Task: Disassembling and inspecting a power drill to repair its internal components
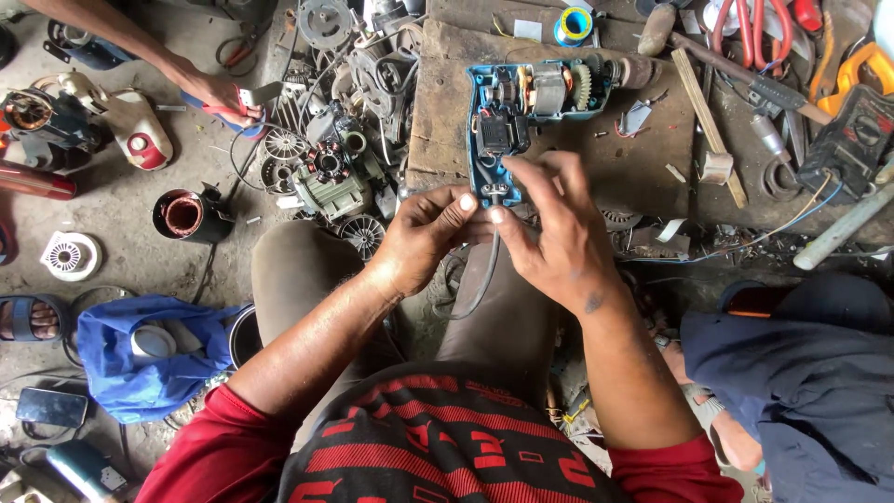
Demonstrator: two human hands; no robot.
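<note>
Both hands at the opened blue drill on the bench: left hand and right hand fingers pinching its grey cord at the handle.

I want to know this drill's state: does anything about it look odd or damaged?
The blue drill lies on the wooden block with its side cover off, motor and gears bare. Both hands, left and right, pinch its grey cord at the handle's base.

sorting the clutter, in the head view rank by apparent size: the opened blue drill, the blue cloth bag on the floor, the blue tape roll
1. blue cloth bag
2. opened blue drill, somewhat smaller, though it lies farther from the camera, so unsure
3. blue tape roll, clearly smallest
</note>
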